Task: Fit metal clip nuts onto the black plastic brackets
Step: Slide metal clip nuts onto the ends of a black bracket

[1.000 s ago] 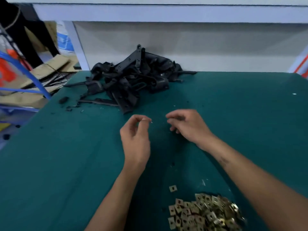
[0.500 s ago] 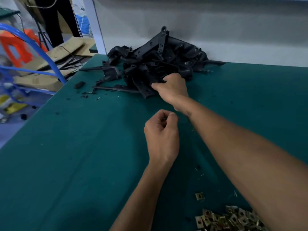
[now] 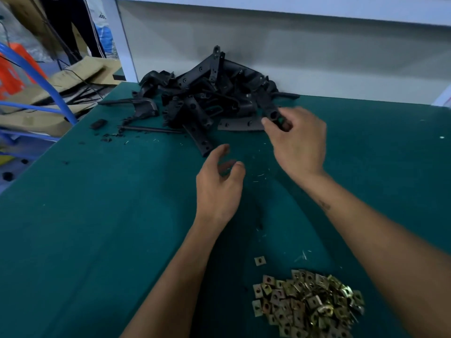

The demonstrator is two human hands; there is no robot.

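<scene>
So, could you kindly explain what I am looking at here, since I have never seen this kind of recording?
There is no machine: a camera on a person's head looks down at their two bare hands over a green table. At the far edge lies a heap of black plastic brackets; nearest the camera, a pile of metal clip nuts, one stray beside it. The right hand has its grip on a bracket at the heap's edge. The left hand hovers with loosely curled fingers, apparently empty.

A table [image 3: 97,240] with a dark green top fills most of the frame. A heap of black brackets [image 3: 207,98] lies at upper centre, black scraps [image 3: 105,139] at its left, and a pile of brass-coloured clip nuts [image 3: 307,303] at lower right.
</scene>
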